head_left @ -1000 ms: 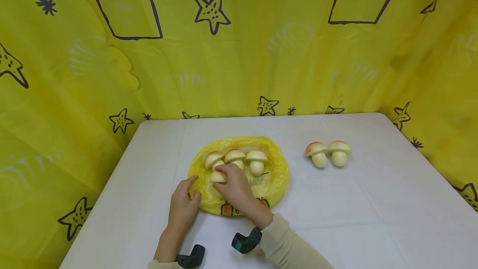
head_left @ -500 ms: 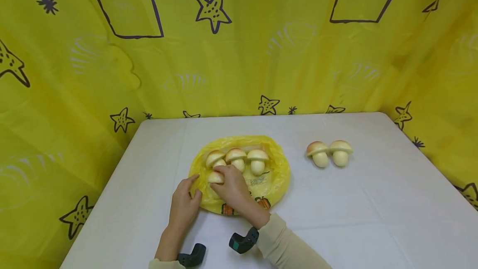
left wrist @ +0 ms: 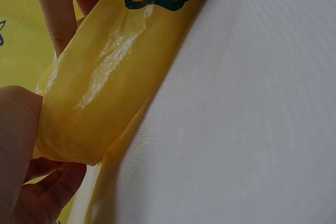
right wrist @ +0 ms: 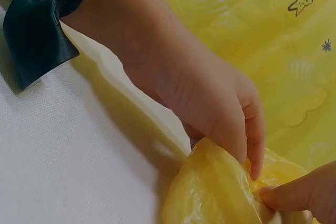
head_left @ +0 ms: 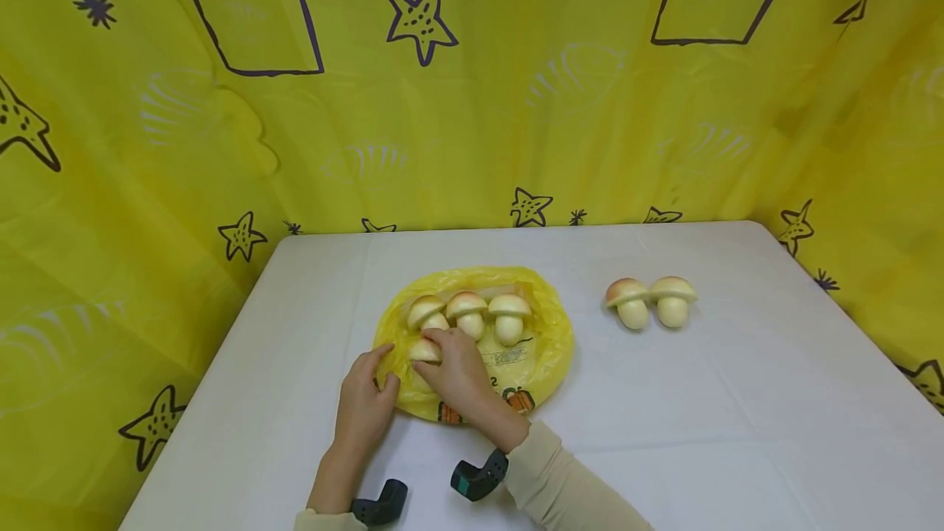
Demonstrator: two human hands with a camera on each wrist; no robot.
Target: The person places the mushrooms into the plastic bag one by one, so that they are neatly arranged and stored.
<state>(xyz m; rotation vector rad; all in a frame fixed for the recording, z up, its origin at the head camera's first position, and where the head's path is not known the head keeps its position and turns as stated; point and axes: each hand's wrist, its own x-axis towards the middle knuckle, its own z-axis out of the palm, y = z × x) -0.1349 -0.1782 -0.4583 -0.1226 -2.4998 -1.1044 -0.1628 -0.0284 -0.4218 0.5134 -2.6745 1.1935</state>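
Note:
A yellow plastic bag printed with orange pumpkins lies spread on the table, its sides rolled down into a rim. Three pale toy mushrooms, the left, middle and right one, stand in a row at its back. In front of the left one, my right hand pinches another mushroom between thumb and fingers; its stem is hidden. My left hand holds the bag's near left rim, with the yellow plastic between thumb and fingers in the left wrist view.
Two more toy mushrooms, one red-tinged and one paler, stand side by side on the white table at the right. A yellow patterned curtain surrounds the table's back and sides. Each wrist carries a dark camera mount.
My right hand has shifted slightly left with the mushroom in its grip. My left hand stays at the bag's rim, and the other mushrooms have not moved.

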